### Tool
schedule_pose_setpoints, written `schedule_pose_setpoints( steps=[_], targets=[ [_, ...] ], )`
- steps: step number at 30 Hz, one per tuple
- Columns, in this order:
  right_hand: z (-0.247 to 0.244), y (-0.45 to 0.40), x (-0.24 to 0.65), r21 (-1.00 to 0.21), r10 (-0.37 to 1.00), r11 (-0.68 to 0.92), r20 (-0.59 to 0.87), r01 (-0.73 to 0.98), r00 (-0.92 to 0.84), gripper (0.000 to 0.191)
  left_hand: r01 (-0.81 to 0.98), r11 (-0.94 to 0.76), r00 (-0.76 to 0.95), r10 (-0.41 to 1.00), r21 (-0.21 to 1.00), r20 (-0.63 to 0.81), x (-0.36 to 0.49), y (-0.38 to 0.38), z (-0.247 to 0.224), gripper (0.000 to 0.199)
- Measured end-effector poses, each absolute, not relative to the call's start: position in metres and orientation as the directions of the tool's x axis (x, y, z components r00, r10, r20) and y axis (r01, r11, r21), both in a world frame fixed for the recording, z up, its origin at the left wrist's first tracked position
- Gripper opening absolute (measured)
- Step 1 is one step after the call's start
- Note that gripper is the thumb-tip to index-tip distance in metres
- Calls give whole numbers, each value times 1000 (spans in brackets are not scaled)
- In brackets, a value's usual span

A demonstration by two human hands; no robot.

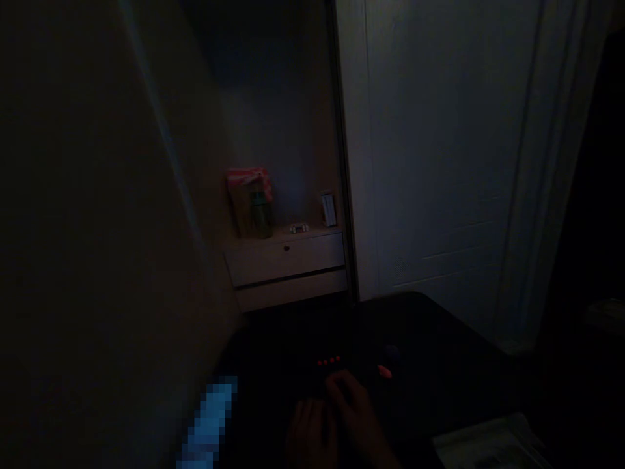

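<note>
Dots—four, red—near left hand and right hand; can't tell either grip.

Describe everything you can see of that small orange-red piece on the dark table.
The small orange-red piece is short and elongated, slanting down to the right in view. It lies on the dark table, to the right of the right hand, with a gap between them. Only the table appears to touch it. Darkness hides its material and finer parts.

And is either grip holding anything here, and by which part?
It cannot be told: the left grip and right grip are too dark to show whether anything is held.
</note>
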State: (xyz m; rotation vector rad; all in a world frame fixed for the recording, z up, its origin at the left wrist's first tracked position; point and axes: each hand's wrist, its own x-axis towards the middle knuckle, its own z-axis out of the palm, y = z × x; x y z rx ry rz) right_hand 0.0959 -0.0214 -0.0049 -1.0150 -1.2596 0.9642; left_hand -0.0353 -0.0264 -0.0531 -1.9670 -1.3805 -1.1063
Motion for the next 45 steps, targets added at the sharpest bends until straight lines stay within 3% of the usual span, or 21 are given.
schedule_pose_setpoints(
  steps=[21,25,36,45],
  targets=[
    [-2,-20,96,-958,955,286,286,10,75,49,915,-395,164,563,89,810,-31,-31,-39,25],
    [-5,-19,95,-960,956,282,281,1,85,48,927,-363,106,498,95,861,-31,-30,-45,30],
    [-9,-17,94,-965,961,262,260,-5,88,39,942,-334,218,519,-38,827,-40,-24,-59,17],
    [-5,-22,95,-950,946,311,311,11,92,32,924,-381,177,523,43,834,-35,-27,-51,21]
  ],
)
